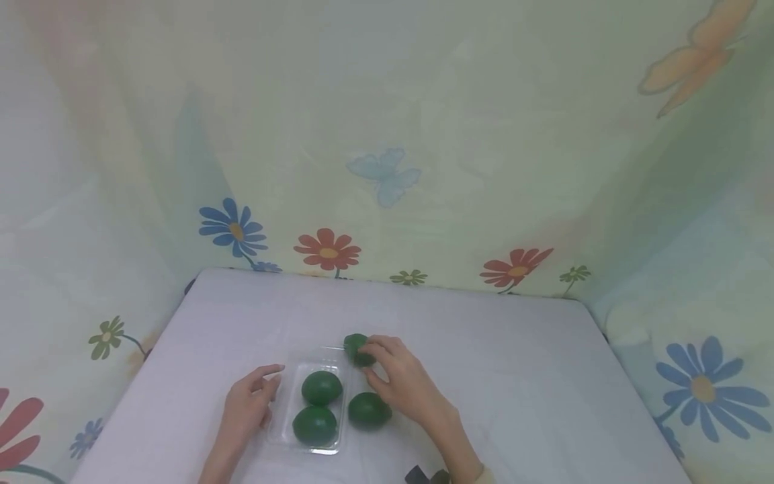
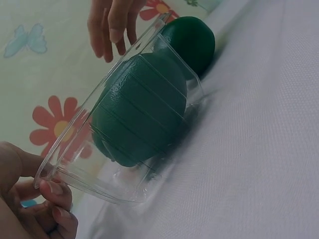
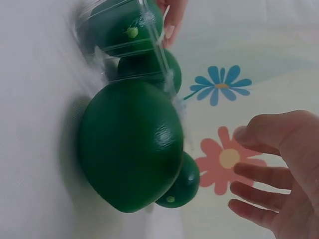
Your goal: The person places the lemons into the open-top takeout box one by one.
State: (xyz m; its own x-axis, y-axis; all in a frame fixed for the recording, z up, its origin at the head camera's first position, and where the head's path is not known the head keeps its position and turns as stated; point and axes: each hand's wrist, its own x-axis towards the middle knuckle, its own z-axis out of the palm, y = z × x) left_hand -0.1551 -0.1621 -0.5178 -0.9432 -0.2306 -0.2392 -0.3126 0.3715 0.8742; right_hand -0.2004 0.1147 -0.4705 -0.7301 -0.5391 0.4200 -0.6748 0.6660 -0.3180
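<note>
A clear plastic container (image 1: pixel 326 451) stands on the white table with two green limes in it, one lime (image 1: pixel 322 388) behind the other lime (image 1: pixel 314 425). My left hand (image 1: pixel 249 403) pinches its rim between thumb and fingers; the left wrist view shows this grip on the clear wall (image 2: pixel 94 185). Outside the container, to its right, lie a near lime (image 1: pixel 369 411) and a far lime (image 1: pixel 357 349). My right hand (image 1: pixel 404 376) hovers over these two, its fingers loosely bent and apart from the fruit in the right wrist view (image 3: pixel 279 174).
The white-covered table (image 1: pixel 514 376) reaches back to a hanging cloth (image 1: pixel 423 222) printed with flowers and butterflies, which also encloses both sides. A small dark object (image 1: pixel 417 475), partly cut off, shows at the bottom edge near the right forearm.
</note>
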